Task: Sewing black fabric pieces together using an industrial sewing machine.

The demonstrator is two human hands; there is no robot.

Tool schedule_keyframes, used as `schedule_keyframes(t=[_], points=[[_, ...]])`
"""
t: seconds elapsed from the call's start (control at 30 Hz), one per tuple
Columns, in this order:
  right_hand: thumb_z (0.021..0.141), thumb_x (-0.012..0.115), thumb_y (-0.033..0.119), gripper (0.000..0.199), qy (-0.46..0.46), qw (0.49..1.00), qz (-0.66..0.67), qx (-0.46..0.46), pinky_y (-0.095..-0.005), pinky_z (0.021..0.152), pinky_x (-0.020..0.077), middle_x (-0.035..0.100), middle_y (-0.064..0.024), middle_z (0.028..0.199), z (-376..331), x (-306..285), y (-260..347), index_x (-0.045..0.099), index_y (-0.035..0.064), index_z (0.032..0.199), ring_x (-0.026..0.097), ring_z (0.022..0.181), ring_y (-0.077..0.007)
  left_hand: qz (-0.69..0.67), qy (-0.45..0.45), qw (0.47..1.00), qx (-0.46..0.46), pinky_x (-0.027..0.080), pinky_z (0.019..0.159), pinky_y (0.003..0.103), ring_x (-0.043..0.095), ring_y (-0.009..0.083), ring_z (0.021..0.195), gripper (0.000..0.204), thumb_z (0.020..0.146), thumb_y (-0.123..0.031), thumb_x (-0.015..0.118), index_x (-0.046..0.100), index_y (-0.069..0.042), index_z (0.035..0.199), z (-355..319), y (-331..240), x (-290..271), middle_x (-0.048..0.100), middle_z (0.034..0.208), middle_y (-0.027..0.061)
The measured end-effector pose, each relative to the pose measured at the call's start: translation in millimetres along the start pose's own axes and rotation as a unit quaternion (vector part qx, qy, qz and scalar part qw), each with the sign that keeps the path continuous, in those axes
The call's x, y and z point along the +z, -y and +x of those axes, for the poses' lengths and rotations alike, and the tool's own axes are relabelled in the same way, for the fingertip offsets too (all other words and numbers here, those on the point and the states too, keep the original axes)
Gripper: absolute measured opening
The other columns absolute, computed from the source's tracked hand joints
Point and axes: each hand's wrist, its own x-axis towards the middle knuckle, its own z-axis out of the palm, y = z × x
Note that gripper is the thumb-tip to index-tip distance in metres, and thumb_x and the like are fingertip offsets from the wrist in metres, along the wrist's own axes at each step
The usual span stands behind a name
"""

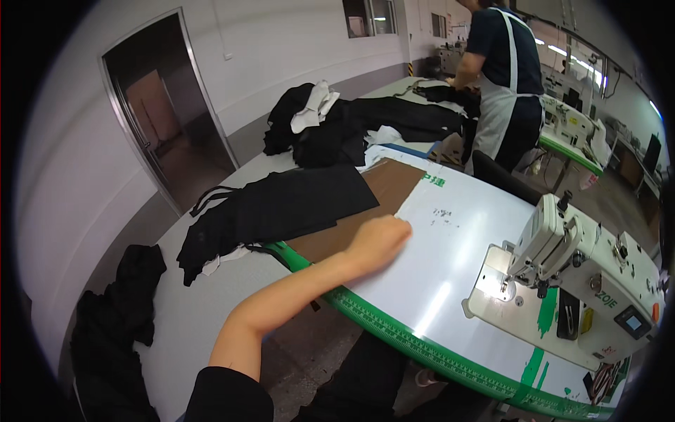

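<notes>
My left hand (377, 239) reaches forward from the lower left and rests on the white sewing table (436, 281), at the near edge of a brown cardboard sheet (365, 204); its fingers curl on the cardboard's edge. A flat black garment (281, 207) lies on the cardboard just left of the hand. My right hand is out of the picture. A white sewing machine (590, 267) stands at the right of the table, its lit needle plate (500, 285) well right of my hand.
Piles of black cloth (351, 123) with white pieces cover the long grey table behind. A person in a white apron (503, 84) works at the far end. More black cloth (119, 309) hangs at the left. A dark doorway (169, 112) opens in the wall.
</notes>
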Motion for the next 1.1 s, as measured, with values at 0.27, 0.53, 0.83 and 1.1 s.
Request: schedule_keyframes(t=[0.27,0.53,0.83,1.1], points=[[0.104,0.058,0.017,0.029,0.056,0.986,-0.015,-0.156,-0.036,0.097,0.0484,0.068,-0.0179,0.123,52.1,26.1,91.9,0.065,0.001,0.128,0.065,0.111,-0.0301,0.249,-0.017,0.966,-0.068,0.054,0.07,0.044,0.067,0.0316,0.086,0.015,0.089,-0.016,0.068,0.065,-0.003,0.096,7.6,140.7,-2.4,0.065,0.085,0.0126],[0.102,0.061,0.014,0.025,0.106,0.964,0.047,-0.239,-0.0366,0.098,0.0481,0.069,-0.0164,0.12,67.7,46.7,136.7,0.067,0.0006,0.122,0.065,0.112,-0.0311,-0.125,-0.283,0.939,-0.153,0.049,0.067,0.04,0.065,0.0339,0.077,0.011,0.1,-0.014,0.059,0.059,-0.003,0.098,18.9,80.9,-43.2,0.065,0.084,0.0165],[0.1,0.061,0.01,0.018,0.189,0.915,0.097,-0.342,-0.0333,0.085,0.0524,0.068,-0.016,0.111,106.4,92.8,216.6,0.067,-0.0008,0.113,0.068,0.099,-0.0296,-0.318,0.166,0.933,-0.028,0.051,0.095,0.04,0.064,0.0284,0.114,0.018,0.101,-0.02,0.061,0.065,-0.004,0.108,-108.1,-52.4,-33.7,0.068,0.124,0.0096],[0.092,0.07,0.014,0.033,0.122,0.88,0.037,-0.459,-0.0383,0.076,0.0568,0.063,-0.0157,0.127,165.4,190.7,311.9,0.065,0.0047,0.123,0.071,0.085,-0.0327,-0.078,0.001,0.995,-0.058,0.052,0.083,0.044,0.064,0.0333,0.095,0.022,0.08,-0.006,0.061,0.067,-0.005,0.102,-100.2,24.4,-84.2,0.067,0.098,0.0123]])
